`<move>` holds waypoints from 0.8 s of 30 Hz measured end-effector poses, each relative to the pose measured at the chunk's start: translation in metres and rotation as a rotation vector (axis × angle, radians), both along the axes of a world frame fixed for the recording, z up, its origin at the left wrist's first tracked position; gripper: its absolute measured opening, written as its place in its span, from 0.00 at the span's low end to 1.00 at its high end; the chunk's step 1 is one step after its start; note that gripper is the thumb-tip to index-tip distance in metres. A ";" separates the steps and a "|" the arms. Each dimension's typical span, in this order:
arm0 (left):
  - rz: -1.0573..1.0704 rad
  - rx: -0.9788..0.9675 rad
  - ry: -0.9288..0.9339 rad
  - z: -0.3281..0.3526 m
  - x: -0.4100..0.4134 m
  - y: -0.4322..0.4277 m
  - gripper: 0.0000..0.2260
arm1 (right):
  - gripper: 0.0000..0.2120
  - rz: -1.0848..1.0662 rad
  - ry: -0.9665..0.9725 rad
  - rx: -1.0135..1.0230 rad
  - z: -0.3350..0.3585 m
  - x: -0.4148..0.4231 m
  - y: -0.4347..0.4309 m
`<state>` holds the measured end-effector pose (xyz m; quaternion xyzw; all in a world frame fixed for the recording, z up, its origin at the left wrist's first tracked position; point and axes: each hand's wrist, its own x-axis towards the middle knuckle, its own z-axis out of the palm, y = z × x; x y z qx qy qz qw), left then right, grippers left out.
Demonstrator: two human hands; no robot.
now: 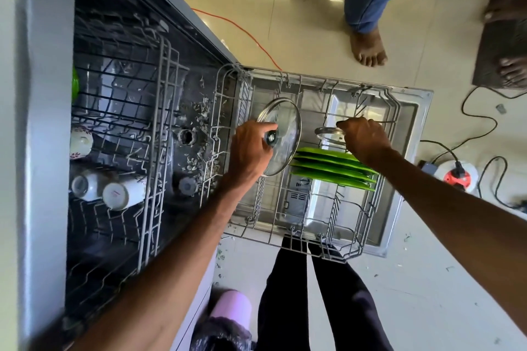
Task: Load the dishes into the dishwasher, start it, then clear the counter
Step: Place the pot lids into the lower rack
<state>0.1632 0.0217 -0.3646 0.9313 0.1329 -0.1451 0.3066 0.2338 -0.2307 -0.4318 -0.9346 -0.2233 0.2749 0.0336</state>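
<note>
Head camera looks straight down on our two hands working over the open dishwasher [45, 151]. Our left hand [251, 148] grips the large glass lid [285, 125] by the dark knob at its middle, thumb and fingers curled round it. The lid is tilted on edge above the left end of the lower rack [376, 208]. Our right hand [365, 139] is closed on the metal rim of a smaller glass lid [328, 131], holding it over the middle of the same rack. Most of that lid is hidden behind the fingers.

We see the lower rack pulled fully out over the lowered door [410, 128]. A row of green plates [333, 168] stands on edge in it, just beside the large lid and directly under our right wrist.

To the left, the upper rack [159, 151] holds white cups [115, 195] lying on their sides, with a flower-patterned cup [81, 141] beyond them. Small scraps of debris lie scattered on the tub bottom between the two racks.

On the tiled floor [313, 8], an orange cable [242, 28] runs from behind the dishwasher. Another person's bare foot [368, 48] stands well apart from the door, near a dark mat [504, 37]. A white and red cable reel [459, 174] sits to the right of the door.
</note>
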 end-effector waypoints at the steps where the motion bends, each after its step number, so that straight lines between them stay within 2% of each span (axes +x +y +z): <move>1: 0.004 0.003 -0.001 -0.002 0.000 0.001 0.18 | 0.14 -0.009 -0.004 0.021 -0.003 -0.001 -0.002; 3: 0.010 0.007 -0.008 -0.004 -0.001 0.003 0.17 | 0.13 -0.009 -0.017 0.063 -0.009 -0.005 -0.005; 10: 0.009 -0.007 -0.006 0.002 0.003 0.002 0.17 | 0.09 0.090 0.002 -0.001 -0.024 -0.009 0.001; 14: 0.000 -0.001 -0.027 0.005 0.002 0.001 0.16 | 0.07 0.018 0.131 0.015 -0.025 -0.007 0.018; 17: 0.011 0.004 -0.033 0.004 0.001 0.001 0.15 | 0.12 0.010 0.224 0.006 -0.032 -0.017 0.018; 20: 0.038 -0.011 -0.019 0.005 -0.004 0.001 0.14 | 0.24 0.006 0.227 0.037 -0.040 -0.024 0.007; 24: 0.048 -0.011 -0.008 0.003 -0.016 0.001 0.16 | 0.29 -0.001 0.294 0.081 -0.048 -0.013 0.000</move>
